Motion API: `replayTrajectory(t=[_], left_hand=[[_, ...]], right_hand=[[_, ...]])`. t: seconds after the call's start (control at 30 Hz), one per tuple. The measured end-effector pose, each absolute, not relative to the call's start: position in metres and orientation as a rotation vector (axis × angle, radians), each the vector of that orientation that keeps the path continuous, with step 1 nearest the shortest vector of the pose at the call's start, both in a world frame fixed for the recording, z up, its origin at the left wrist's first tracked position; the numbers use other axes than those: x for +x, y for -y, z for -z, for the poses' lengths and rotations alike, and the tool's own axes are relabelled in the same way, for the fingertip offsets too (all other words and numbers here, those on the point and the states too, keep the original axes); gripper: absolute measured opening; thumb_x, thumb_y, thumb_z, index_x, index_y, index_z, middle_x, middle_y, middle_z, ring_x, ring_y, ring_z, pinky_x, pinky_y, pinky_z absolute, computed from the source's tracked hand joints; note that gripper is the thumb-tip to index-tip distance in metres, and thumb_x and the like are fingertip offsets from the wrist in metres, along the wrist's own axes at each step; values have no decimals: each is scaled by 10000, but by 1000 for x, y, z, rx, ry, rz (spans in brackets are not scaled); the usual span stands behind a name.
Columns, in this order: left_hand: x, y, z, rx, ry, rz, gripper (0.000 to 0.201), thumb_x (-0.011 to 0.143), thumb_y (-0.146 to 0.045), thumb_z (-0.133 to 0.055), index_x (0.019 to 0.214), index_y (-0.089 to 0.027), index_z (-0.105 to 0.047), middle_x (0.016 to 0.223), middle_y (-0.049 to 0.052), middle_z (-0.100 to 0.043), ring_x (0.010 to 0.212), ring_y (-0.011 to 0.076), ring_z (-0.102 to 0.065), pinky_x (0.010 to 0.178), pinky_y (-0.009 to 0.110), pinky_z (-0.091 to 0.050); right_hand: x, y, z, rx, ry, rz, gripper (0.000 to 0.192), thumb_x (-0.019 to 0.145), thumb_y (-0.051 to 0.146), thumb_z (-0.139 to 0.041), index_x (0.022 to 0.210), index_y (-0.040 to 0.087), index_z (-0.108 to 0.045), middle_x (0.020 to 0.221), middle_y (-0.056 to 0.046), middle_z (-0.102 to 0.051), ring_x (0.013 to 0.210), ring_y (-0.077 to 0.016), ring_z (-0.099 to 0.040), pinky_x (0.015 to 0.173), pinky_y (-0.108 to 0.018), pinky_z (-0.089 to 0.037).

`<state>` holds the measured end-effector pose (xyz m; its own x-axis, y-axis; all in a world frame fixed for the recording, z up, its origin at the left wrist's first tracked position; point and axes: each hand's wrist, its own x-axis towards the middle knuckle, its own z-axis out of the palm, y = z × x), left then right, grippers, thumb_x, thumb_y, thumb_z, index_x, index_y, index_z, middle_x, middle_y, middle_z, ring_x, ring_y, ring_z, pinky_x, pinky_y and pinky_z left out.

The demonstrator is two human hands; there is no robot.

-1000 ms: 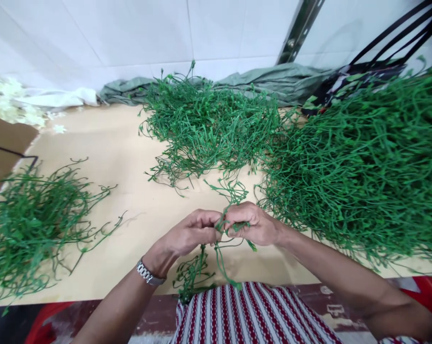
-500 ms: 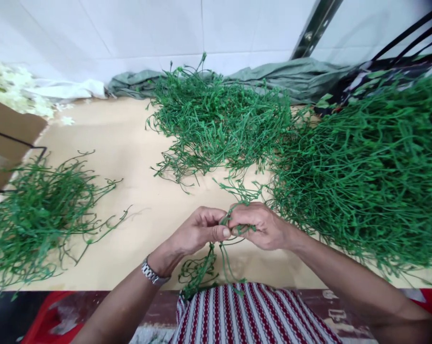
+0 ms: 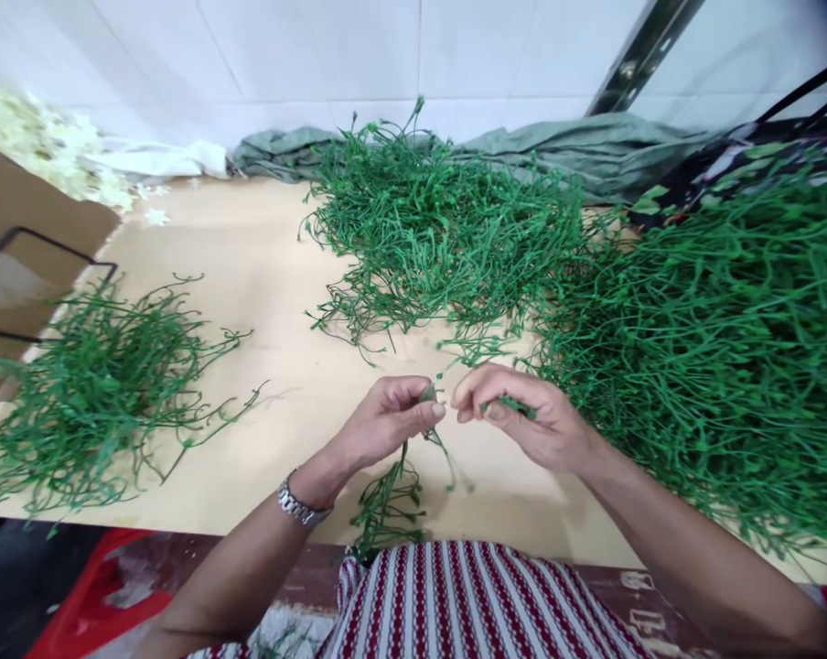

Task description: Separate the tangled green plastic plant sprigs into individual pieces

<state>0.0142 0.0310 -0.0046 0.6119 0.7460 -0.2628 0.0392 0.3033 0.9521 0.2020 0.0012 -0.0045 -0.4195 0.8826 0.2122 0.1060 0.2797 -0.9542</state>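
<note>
I look down on a pale wooden worktop [image 3: 249,275] pushed against a white tiled wall [image 3: 304,55], with a grey-green cloth [image 3: 578,151] bunched along the back edge. A big heap of green plastic stems [image 3: 715,339] fills the right side, a middle heap [image 3: 441,229] lies toward the back, and a smaller left pile [image 3: 84,384] sits near a brown cardboard box [image 3: 22,229]; white blossoms [image 3: 49,146] lie in the far left corner. The bare stretch of worktop runs between the left pile and the middle heap, and down to the near edge, where a striped cloth [image 3: 475,599] covers my lap. My left hand [image 3: 386,421], with a metal watch [image 3: 296,503] at the wrist, pinches a thin green sprig [image 3: 392,485] between thumb and forefinger; the sprig hangs down toward the near edge. My right hand [image 3: 530,416] sits just beside it, fingers curled loosely around a short green piece [image 3: 516,404], thumb and forefinger nearly meeting. The two hands are close together, fingertips almost touching, just above the worktop and beside the big heap.
</note>
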Motion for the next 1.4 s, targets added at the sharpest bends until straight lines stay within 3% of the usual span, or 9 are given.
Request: replayTrajectory(t=[0.17,0.27,0.43,0.7,0.87,1.07,1.2,1.4], left_hand=[[22,-28,11,1224,-926,-644,368,710,-373,-629,520,-142,-415,462,-66,-338,448,49,-277,442,219,-183],[25,-25,15,1171,-968,-713,366,716,-367,-625,516,-144,-414,449,-63,-357,432,46,-288,433,215,-191],[26,-24,14,1106,-934,-777,351,697,-348,-650,515,-137,-436,442,-59,-384,426,47,-318,436,206,-216],[18,-29,14,1012,-711,-572,347,698,-390,-648,586,-132,-445,493,-71,-335,447,39,-255,442,208,-163],[18,-29,14,1054,-682,-552,315,736,-365,-615,605,-126,-457,512,-65,-354,473,43,-271,457,207,-185],[19,-25,8,1096,-726,-560,275,619,-255,-709,691,-130,-475,601,-49,-423,547,63,-374,512,200,-282],[18,-21,3,1272,-845,-518,161,670,-183,-613,655,-135,-460,565,-60,-380,516,58,-326,483,200,-252],[18,-18,0,1681,-990,-411,94,685,-102,-486,627,-150,-430,549,-62,-365,514,64,-318,473,199,-240]], right_hand=[[189,3,10,-1282,1762,-1133,148,883,280,-426,843,178,-526,654,17,-501,557,-92,-437,524,-211,-353],[182,7,14,-1250,1786,-1216,117,853,259,-475,908,176,-535,722,11,-536,600,-89,-461,541,-200,-366],[180,8,17,-1180,1730,-1372,67,826,216,-502,835,171,-551,679,26,-535,603,-80,-487,549,-187,-385],[184,4,14,-1011,1698,-1444,21,800,175,-516,799,167,-536,765,7,-567,709,-101,-522,643,-213,-402],[186,5,13,-1045,1820,-1335,69,824,182,-482,763,165,-509,714,14,-518,665,-95,-473,599,-203,-362],[187,9,17,-1216,1685,-1366,242,874,367,-419,785,160,-509,663,14,-459,607,-100,-417,546,-211,-332],[188,7,18,-1081,1690,-1495,237,835,385,-481,811,151,-510,654,22,-457,586,-91,-410,530,-203,-335],[187,6,20,-1132,1829,-1363,61,797,193,-517,805,145,-554,668,17,-514,577,-80,-461,524,-187,-360]])
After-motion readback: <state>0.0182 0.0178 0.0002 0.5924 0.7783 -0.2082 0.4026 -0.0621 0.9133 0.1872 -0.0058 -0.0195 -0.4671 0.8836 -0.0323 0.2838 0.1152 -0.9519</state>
